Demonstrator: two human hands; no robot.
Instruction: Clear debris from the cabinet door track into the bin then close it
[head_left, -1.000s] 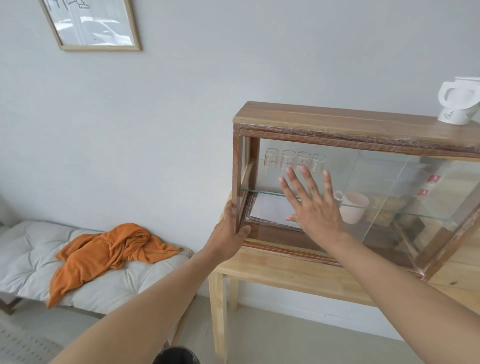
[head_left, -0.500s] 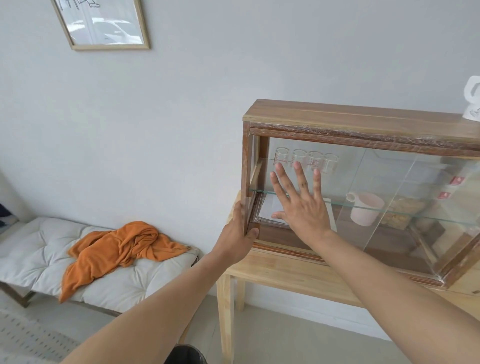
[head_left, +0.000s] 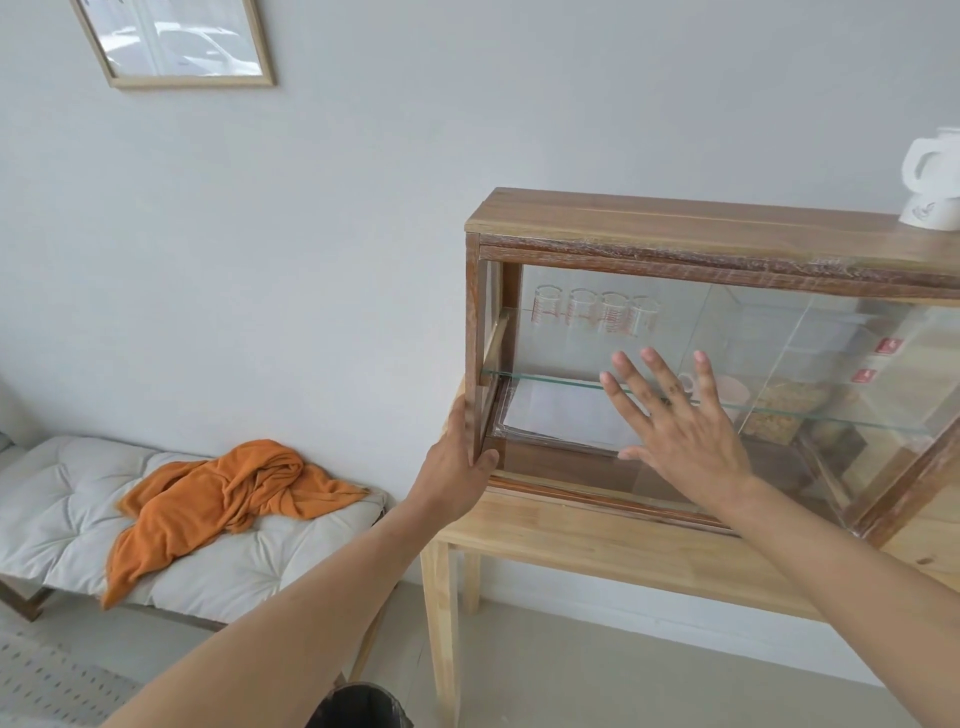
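Rightward along the glass the right hand (head_left: 685, 431) has slid since half a second ago, while the left hand (head_left: 460, 462) stays clamped on the cabinet (head_left: 727, 218) corner. Closing seems underway; whether the door (head_left: 597, 364) is fully shut, or the track (head_left: 597, 491) below the right palm clean, I cannot tell. Bin (head_left: 358, 706) sits below the left forearm. Right fingers (head_left: 631, 374) are spread flat on the door.

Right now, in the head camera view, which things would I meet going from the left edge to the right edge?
Framed picture on the wall → orange cloth on the white cushioned bench → left hand gripping the wooden glass-front cabinet's left post → right hand flat on the glass → white kettle on top.
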